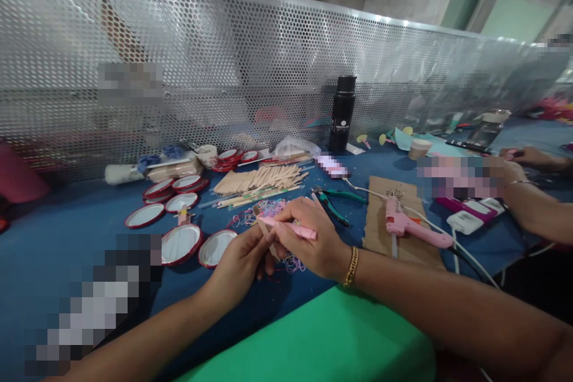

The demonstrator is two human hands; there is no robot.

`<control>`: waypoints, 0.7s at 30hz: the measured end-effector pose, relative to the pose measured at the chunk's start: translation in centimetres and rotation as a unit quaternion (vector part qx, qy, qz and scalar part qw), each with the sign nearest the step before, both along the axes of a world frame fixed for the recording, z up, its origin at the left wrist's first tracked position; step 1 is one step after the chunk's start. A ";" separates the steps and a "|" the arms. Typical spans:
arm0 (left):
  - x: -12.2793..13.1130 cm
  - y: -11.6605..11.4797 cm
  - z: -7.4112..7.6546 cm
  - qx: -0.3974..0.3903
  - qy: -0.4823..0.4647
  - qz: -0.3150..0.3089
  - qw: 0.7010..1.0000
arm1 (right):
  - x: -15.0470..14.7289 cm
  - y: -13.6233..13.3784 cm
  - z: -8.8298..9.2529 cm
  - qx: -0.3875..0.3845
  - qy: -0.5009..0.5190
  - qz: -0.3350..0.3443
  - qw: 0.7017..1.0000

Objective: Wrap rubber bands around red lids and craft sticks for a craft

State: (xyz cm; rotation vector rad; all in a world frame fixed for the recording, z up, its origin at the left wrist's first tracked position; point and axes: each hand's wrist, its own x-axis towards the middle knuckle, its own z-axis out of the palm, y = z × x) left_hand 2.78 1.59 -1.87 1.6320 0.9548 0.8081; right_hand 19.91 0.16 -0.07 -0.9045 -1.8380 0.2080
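Note:
My left hand (244,256) pinches a flat wooden craft stick (261,224) in front of me. Closed around a pink pen (301,229), my right hand (320,242) holds the pen's tip end against or just over the stick; whether it touches is too small to tell. A gold bracelet (351,267) circles my right wrist. Just behind and below both hands lies a tangle of colourful loops (294,262), partly hidden by my fingers. To the left are several round white lids with red rims (181,243). A pile of craft sticks (264,179) lies beyond my hands.
Teal-handled pliers (342,194) and a pink glue gun (405,225) on cardboard (375,221) lie rightward, with white cables. A black bottle (344,116) stands before the perforated metal screen (268,54). Another person's arm (532,206) reaches in at right. Something green (313,340) fills the front.

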 end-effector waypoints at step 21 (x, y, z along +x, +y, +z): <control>0.0 0.0 0.0 0.005 0.009 0.005 1.000 | 0.0 0.1 -0.1 0.011 0.011 0.008 1.000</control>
